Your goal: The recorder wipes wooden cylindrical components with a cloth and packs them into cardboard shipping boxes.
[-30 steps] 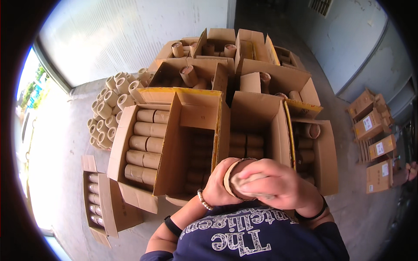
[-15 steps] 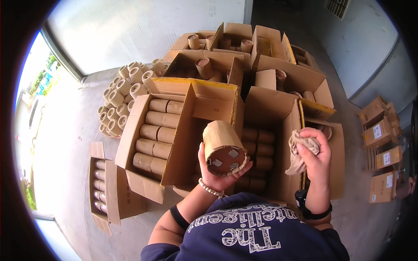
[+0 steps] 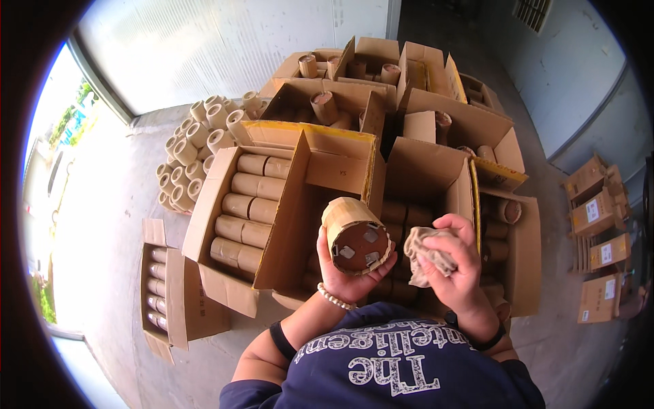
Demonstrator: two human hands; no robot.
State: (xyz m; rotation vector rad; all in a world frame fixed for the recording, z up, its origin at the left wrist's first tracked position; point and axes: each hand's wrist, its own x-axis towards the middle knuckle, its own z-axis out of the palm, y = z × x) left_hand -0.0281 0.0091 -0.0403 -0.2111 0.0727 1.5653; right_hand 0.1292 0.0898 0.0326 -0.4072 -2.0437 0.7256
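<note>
My left hand grips a tan cylinder wrapped in brown paper, from below and along its side. The cylinder is tilted, so its reddish-brown end with several small grey patches faces me. In my right hand is a crumpled beige cloth, pinched between thumb and fingers. The cloth is a short way right of the cylinder's end, apart from it. Both hands are above open cardboard boxes; beneath them lies a box with rows of similar brown cylinders, partly hidden by my hands.
To the left, an open carton holds stacked brown cylinders. A smaller carton with cylinders stands on the floor beyond it. Pale hollow tubes are piled farther back. More open boxes stand ahead, and cartons line the right side.
My right hand with the cloth has moved left, closer to the cylinder. The cylinder in my left hand has shifted slightly lower, its end turned a little more toward me.
</note>
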